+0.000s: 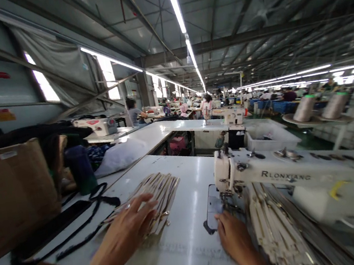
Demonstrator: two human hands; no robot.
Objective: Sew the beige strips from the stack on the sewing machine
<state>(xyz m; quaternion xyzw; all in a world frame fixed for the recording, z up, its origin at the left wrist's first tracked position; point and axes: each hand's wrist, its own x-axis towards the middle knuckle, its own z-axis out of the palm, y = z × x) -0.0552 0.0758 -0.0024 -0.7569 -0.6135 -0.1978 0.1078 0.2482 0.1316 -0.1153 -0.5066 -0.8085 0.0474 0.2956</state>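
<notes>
My left hand (135, 219) reaches over a fanned stack of beige zipper strips (165, 186) on the white tabletop. Its fingers are stretched out and apart, touching or just above the strips, and small metal pieces show at the stack's near end. In front of the needle area of a white sewing machine (271, 175) is my right hand (235, 237). Its fingers are curled together by the metal needle plate (213, 209); anything between them is hidden. More beige strips with gold-coloured lines (273, 229) lie under the machine arm, right of this hand.
Black cord (93, 222) and a cardboard box (13, 199) are at the left, beside a dark bottle (81, 170) and a white bag (120, 155). Thread cones (305, 107) stand at right. Beyond the machine is a white bin (271, 133). People work farther back.
</notes>
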